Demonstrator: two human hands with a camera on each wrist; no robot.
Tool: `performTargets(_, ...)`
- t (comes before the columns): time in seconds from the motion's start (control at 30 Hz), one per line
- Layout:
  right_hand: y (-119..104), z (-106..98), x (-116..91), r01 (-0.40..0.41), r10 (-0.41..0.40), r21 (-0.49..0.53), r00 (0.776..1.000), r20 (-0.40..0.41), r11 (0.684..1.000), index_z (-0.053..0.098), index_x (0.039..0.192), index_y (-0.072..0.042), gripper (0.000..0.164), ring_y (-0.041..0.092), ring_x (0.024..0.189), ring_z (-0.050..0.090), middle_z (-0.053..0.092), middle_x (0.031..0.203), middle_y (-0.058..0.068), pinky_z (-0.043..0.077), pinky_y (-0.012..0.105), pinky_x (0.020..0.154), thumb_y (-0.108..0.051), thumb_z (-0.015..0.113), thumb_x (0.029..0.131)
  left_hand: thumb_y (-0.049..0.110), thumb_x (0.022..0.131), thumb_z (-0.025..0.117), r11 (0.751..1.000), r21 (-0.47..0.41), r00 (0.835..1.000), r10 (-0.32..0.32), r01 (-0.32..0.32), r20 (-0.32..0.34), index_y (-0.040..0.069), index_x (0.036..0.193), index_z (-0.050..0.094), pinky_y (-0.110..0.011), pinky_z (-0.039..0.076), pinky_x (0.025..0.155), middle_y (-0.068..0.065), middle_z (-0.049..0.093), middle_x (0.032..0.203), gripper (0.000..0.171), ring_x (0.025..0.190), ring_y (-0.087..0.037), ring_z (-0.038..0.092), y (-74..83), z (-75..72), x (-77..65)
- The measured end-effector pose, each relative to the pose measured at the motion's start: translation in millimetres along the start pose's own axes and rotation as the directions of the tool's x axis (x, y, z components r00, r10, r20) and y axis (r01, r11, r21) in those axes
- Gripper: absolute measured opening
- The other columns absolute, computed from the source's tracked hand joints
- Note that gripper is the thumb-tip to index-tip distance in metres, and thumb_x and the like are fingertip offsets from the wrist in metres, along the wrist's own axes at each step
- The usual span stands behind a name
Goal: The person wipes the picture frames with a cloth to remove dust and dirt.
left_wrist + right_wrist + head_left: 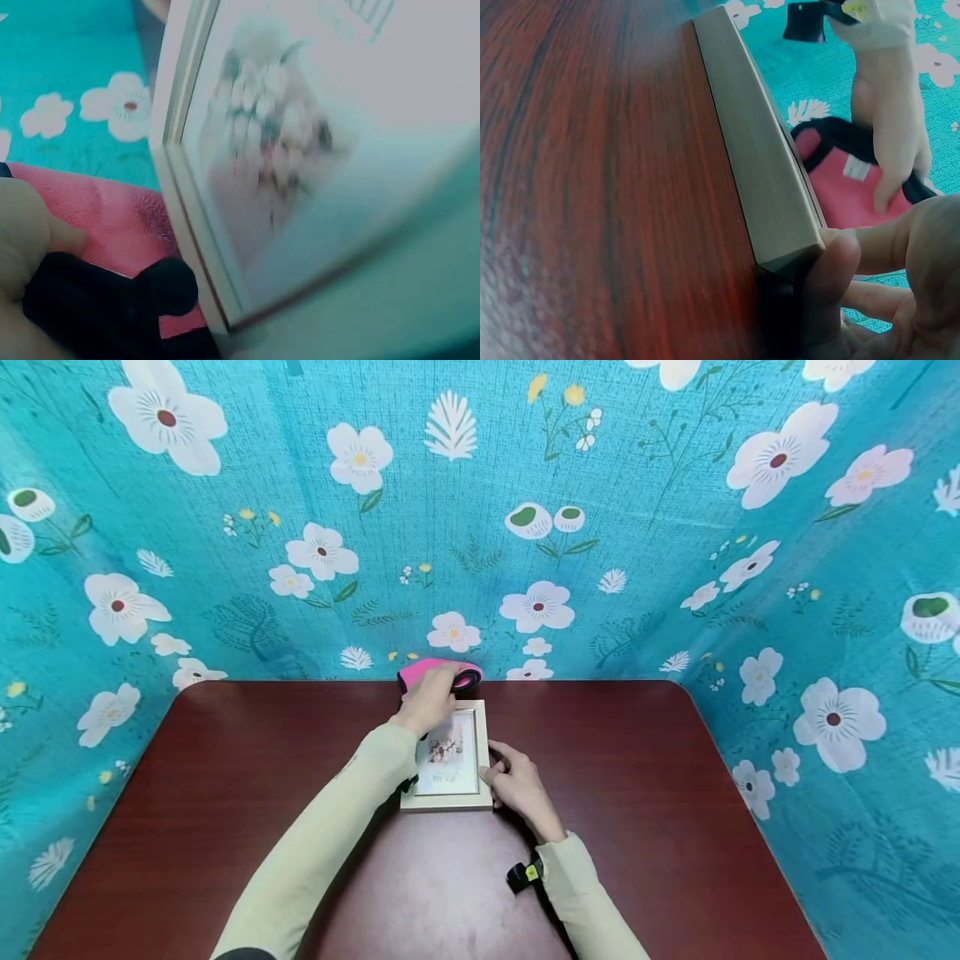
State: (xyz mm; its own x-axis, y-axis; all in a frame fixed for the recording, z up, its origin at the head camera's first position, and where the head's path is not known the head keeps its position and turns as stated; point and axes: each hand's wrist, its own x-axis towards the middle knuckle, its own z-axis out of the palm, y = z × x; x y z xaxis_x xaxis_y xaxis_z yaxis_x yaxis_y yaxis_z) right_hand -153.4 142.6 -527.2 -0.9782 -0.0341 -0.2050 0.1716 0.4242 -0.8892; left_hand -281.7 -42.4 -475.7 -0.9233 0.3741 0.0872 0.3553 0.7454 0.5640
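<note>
A cream picture frame [448, 781] with a flower print rests face up on the table in the head view. On its right edge, the thumb and fingers of my right hand [519, 783] grip it near the corner; the right wrist view shows this pinch on the frame's side [757, 150]. At the far end of the frame, my left hand [427, 700] holds a pink cloth item [420, 672] with black edging. A white label shows on the pink cloth [836, 191] in the right wrist view. Some of the left fingers are hidden.
The dark red-brown table [615, 777] has its far edge just behind the pink cloth. A teal flowered curtain [480, 510] hangs behind and along both sides. A black strap device [522, 877] is on the right wrist.
</note>
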Motion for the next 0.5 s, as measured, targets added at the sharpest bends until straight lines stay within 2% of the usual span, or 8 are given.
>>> performTargets(0.17,1,1,0,-0.002,0.003,0.011,1.000,-0.007,1.000,0.057,0.153,-0.008,0.055,0.014,0.049,0.057,0.060,0.077,0.003,0.056,0.033,0.047,-0.010,0.069,0.099,-0.003,0.101,0.061,0.999,0.051,0.997,0.015,-0.019,0.078,0.006,0.145,0.060,-0.045,0.056,0.108,-0.015,0.068,0.139,0.045,0.127,-0.029,0.067,9.8,13.3,6.9)
performTargets(0.3,2,0,0,0.005,-0.004,0.016,1.000,-0.019,1.000,0.057,0.153,-0.008,0.057,0.013,0.047,0.056,0.061,0.075,0.002,0.055,0.034,0.045,-0.010,0.070,0.098,-0.001,0.099,0.066,0.994,0.102,0.989,0.033,-0.048,0.143,0.011,0.126,0.067,-0.044,0.059,0.100,-0.010,0.074,0.123,0.029,0.114,-0.026,0.071,13.8,20.8,10.8)
performTargets(0.4,2,1,1,0.015,-0.015,0.013,1.000,-0.012,1.000,0.056,0.155,-0.009,0.058,0.013,0.047,0.055,0.059,0.074,0.000,0.056,0.034,0.044,-0.012,0.069,0.098,0.000,0.098,0.068,0.986,0.160,0.986,0.029,-0.055,0.161,0.011,0.117,0.067,-0.043,0.059,0.098,-0.008,0.075,0.116,0.023,0.110,-0.026,0.072,15.2,22.5,11.0)
performTargets(0.5,2,1,0,0.017,-0.017,0.015,1.000,-0.004,1.000,0.055,0.156,-0.011,0.058,0.013,0.047,0.056,0.059,0.074,0.001,0.056,0.034,0.044,-0.012,0.068,0.099,0.002,0.098,0.069,0.982,0.186,0.987,0.015,-0.045,0.160,0.011,0.123,0.066,-0.044,0.059,0.100,-0.009,0.075,0.118,0.026,0.111,-0.027,0.071,15.2,22.4,10.6)
